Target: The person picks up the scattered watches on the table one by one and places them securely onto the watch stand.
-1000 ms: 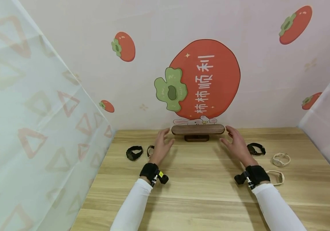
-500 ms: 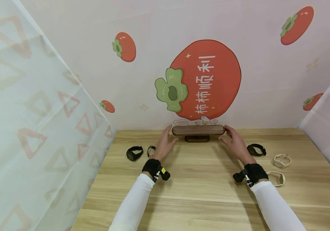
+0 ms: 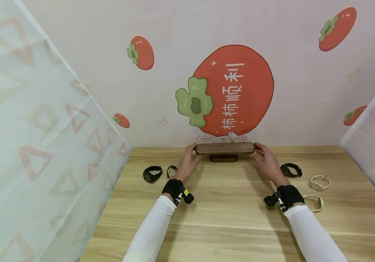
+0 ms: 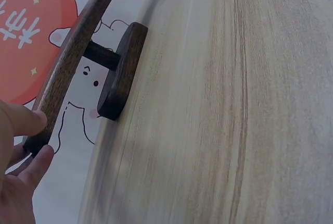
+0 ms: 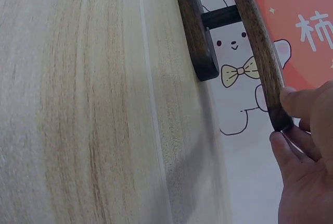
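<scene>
A dark wooden T-shaped display stand (image 3: 225,148), with a long rounded bar on a short post and a small base (image 4: 125,73), stands upright on the table near the back wall. My left hand (image 3: 186,165) grips the bar's left end; in the left wrist view its thumb lies along the bar and other fingers touch the tip. At the opposite end, my right hand (image 3: 268,165) holds the bar the same way, thumb (image 5: 296,101) on one face and fingertips at the tip.
Left of the stand lie a black watch (image 3: 148,176) and a thin-banded watch (image 3: 169,172), partly behind my left hand. To the right are another black watch (image 3: 285,169), a cream watch (image 3: 316,186) and a second pale watch (image 3: 320,203), partly hidden by my wrist. A printed wall backs the table.
Both hands have closed in from the sides, the left moving rightward and the right slightly leftward, and now hold the bar's two ends. The stand stays about where it was.
</scene>
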{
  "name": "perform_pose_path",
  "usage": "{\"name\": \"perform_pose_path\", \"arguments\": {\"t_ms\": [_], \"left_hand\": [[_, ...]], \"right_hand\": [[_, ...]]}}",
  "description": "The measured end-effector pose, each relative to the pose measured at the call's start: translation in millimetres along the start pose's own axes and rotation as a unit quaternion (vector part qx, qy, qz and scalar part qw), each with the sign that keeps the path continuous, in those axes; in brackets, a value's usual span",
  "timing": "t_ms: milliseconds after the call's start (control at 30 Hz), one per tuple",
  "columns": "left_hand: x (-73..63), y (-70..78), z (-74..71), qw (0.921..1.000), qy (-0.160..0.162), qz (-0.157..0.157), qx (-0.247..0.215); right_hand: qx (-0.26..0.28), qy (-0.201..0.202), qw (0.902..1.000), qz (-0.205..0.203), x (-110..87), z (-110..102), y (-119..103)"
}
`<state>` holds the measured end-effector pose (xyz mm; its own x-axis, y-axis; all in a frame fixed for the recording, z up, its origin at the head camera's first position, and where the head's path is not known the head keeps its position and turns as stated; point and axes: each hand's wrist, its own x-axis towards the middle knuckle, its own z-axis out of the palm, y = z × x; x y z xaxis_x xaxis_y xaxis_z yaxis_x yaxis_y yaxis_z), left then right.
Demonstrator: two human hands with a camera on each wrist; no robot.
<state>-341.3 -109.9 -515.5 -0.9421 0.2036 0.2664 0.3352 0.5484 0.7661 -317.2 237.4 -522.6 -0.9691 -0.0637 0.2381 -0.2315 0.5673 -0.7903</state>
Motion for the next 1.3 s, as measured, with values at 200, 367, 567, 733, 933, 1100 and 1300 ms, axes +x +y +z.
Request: {"name": "perform_pose_path", "arguments": {"t_ms": [200, 367, 567, 733, 933, 1100, 1300], "left_hand": [[1.2, -0.5, -0.6, 0.9999, 0.003, 0.002, 0.012], [2.3, -0.6, -0.6, 0.9994, -0.001, 0.000, 0.035], [2.7, 2.1, -0.4, 0.9993, -0.006, -0.002, 0.036], [1.7, 1.9, 1.5, 0.9996, -0.009, -0.011, 0.024], [-2.2, -1.9, 4.7, 0.9999, -0.004, -0.006, 0.015], [-6.0, -5.7, 5.5, 1.0000, 0.001, 0.001, 0.004], [-12.2, -8.0, 5.1, 1.0000, 0.001, -0.004, 0.004]], "right_hand": [[-0.004, 0.010, 0.9999, -0.009, -0.4, -0.3, -0.1], [-0.013, 0.017, 0.9996, -0.017, -0.1, 0.5, 0.5], [-0.014, 0.013, 0.9998, -0.011, -0.3, -0.4, -0.3], [-0.031, 0.014, 0.9994, -0.006, -2.6, -1.0, -0.1], [-0.033, 0.015, 0.9992, -0.017, -7.8, -2.5, -0.9], [-0.038, 0.023, 0.9985, -0.032, -10.7, -1.1, 0.0], [-0.042, 0.022, 0.9983, -0.035, -17.3, 1.6, -0.7]]}}
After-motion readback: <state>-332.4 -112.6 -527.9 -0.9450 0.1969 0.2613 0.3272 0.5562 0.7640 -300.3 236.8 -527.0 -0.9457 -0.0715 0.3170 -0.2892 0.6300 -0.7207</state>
